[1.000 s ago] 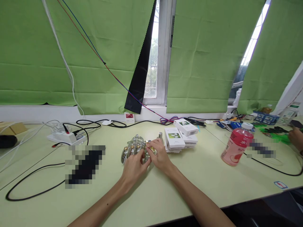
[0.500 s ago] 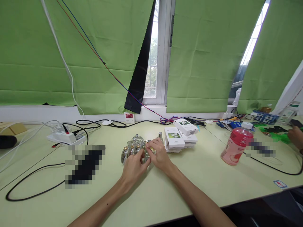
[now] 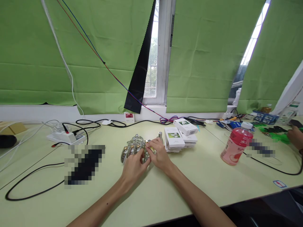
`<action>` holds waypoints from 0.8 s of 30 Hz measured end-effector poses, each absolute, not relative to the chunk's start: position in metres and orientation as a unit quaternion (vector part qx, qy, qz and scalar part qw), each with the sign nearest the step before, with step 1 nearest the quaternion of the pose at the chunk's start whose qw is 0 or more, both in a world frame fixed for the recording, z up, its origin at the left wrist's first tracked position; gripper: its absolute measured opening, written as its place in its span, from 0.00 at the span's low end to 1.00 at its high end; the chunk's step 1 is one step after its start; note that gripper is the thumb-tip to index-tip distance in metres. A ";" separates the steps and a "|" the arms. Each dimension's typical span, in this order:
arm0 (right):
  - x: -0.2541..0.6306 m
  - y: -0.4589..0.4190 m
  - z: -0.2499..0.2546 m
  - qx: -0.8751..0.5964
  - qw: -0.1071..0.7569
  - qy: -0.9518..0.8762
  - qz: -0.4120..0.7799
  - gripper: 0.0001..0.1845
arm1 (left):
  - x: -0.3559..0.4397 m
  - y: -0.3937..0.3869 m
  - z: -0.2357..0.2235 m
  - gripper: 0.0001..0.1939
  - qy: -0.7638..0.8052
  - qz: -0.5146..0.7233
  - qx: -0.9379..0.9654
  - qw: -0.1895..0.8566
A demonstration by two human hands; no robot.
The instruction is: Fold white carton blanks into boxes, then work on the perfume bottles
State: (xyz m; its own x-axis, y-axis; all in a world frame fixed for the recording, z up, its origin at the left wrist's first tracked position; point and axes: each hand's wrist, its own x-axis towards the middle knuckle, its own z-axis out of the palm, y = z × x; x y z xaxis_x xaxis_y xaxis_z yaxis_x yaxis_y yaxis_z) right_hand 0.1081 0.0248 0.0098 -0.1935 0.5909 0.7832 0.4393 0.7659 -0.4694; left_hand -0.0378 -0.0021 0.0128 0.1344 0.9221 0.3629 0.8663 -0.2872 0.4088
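A cluster of small clear glass bottles with silver and gold caps (image 3: 133, 145) lies on the pale green table (image 3: 151, 192). My left hand (image 3: 133, 167) rests against the cluster's near side with its fingers curled onto the bottles. My right hand (image 3: 160, 154) meets it from the right, fingertips pinched on a small gold-capped bottle (image 3: 150, 147). One small bottle (image 3: 160, 135) stands upright just behind my right hand. A stack of white boxes (image 3: 180, 136) with flower pictures lies to the right of both hands.
A pink drink bottle (image 3: 234, 142) stands at the right. A white power strip (image 3: 64, 136) with black cables (image 3: 30, 177) lies at the left. Another person's hand (image 3: 295, 136) is at the far right edge. Green blinds and a window rise behind the table.
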 end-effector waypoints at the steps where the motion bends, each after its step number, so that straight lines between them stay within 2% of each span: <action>1: 0.108 0.025 0.009 -0.333 0.539 -0.771 0.067 0.09 | -0.038 -0.002 0.013 0.11 0.595 0.281 0.751 0.050; 24: 0.105 0.027 0.000 -0.341 0.560 -0.752 0.076 0.08 | -0.038 -0.001 0.012 0.10 0.593 0.286 0.752 0.044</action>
